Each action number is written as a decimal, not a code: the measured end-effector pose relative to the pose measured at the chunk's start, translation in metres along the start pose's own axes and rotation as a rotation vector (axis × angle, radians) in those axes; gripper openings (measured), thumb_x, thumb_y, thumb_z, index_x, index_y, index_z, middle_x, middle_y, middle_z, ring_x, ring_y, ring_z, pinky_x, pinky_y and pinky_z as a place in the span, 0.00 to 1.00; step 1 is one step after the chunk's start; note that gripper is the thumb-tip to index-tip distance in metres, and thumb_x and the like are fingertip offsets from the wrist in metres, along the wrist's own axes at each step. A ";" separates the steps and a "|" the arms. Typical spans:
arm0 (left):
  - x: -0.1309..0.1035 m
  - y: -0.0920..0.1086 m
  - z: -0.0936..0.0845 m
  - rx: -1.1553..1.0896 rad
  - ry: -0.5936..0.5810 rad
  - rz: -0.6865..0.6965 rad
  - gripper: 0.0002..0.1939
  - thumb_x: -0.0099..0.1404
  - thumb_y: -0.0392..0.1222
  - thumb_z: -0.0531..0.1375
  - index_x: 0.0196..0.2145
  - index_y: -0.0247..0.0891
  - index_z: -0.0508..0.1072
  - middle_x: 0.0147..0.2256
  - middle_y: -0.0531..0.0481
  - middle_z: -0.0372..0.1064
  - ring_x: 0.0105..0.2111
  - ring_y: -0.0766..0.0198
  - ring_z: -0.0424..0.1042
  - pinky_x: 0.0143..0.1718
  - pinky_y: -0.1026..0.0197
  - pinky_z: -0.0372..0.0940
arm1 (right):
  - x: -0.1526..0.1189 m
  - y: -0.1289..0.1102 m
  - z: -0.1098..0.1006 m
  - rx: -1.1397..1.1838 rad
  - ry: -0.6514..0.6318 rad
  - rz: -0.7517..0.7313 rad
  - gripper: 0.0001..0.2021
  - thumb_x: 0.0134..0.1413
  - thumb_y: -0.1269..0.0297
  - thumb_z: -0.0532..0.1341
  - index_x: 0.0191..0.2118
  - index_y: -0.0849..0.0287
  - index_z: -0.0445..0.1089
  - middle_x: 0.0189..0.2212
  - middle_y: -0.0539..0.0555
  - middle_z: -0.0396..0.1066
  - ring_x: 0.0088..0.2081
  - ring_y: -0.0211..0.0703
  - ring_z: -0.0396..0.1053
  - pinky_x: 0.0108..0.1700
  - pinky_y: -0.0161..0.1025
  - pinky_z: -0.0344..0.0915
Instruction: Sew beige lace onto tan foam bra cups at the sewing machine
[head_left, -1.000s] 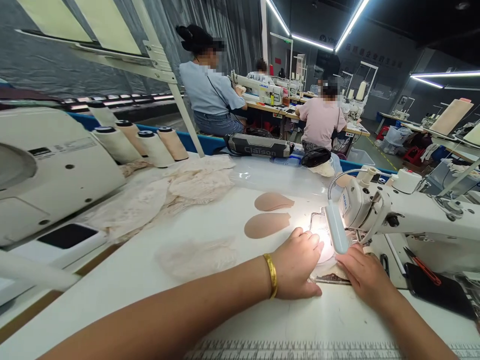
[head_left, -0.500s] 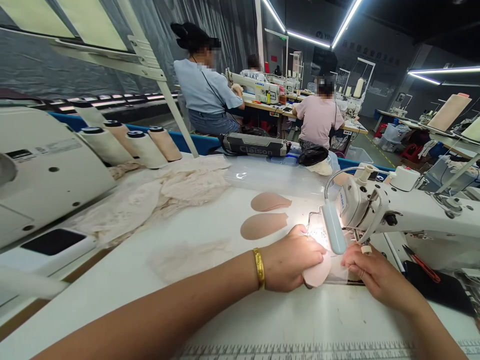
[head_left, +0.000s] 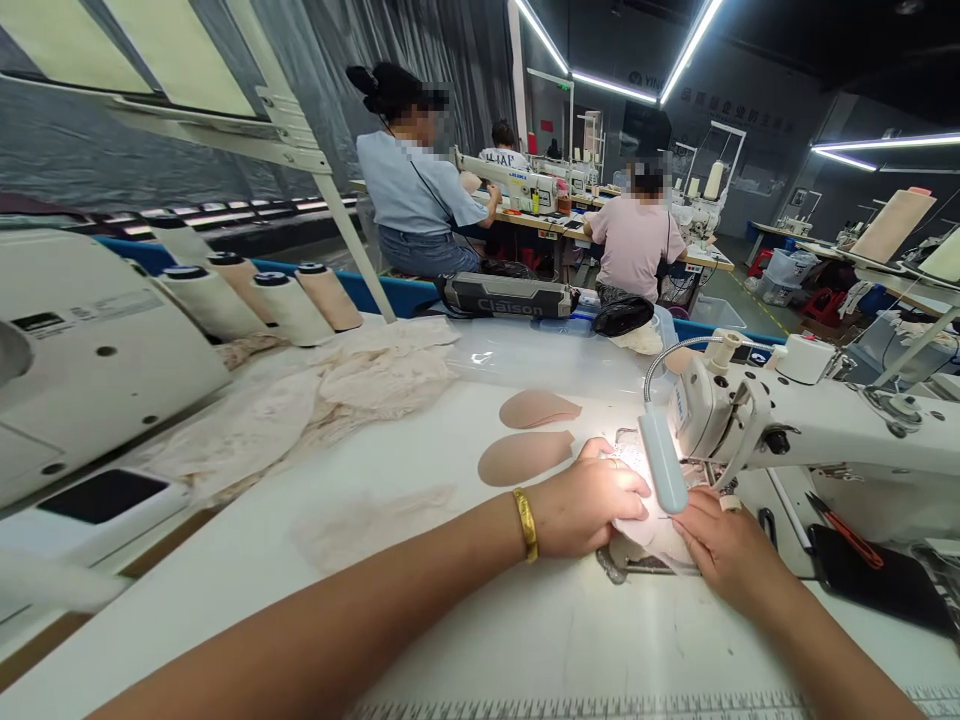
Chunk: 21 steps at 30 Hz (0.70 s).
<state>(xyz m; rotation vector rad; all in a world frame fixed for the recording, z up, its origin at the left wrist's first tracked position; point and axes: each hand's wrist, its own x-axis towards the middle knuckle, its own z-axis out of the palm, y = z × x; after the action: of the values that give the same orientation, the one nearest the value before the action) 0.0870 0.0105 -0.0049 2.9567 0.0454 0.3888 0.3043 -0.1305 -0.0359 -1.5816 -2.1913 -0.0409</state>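
A pale pink bra cup with thin, sheer fabric lies under the lamp at the sewing machine. My left hand, with a gold bracelet at the wrist, grips the cup's left side with bent fingers. From the right, my right hand pinches the fabric edge close to the needle area, fingers together. The slim lamp hides part of the work and the needle. Two tan cup pads rest flat on the table, left of the machine head.
Sheer lace fabric is heaped at left, before several thread cones. Red-handled snips lie on a black phone-like slab at right. A ruler strip runs along the front edge. Co-workers sit at machines beyond.
The pink cup has turned and shifted under the lamp, uncovering more of the metal plate in front. My right hand has moved slightly left and down, nearer my left hand.
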 end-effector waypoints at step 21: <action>0.006 -0.011 0.005 0.020 0.071 0.078 0.14 0.58 0.24 0.60 0.35 0.42 0.76 0.45 0.54 0.77 0.44 0.57 0.73 0.60 0.46 0.47 | -0.006 0.005 0.003 -0.181 -0.013 0.024 0.12 0.69 0.69 0.53 0.50 0.55 0.72 0.50 0.57 0.78 0.54 0.56 0.70 0.55 0.53 0.64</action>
<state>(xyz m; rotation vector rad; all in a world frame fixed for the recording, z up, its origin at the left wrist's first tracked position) 0.0943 0.0206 -0.0096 2.9705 -0.0584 0.5066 0.3090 -0.1337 -0.0420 -1.7083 -2.2321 -0.2280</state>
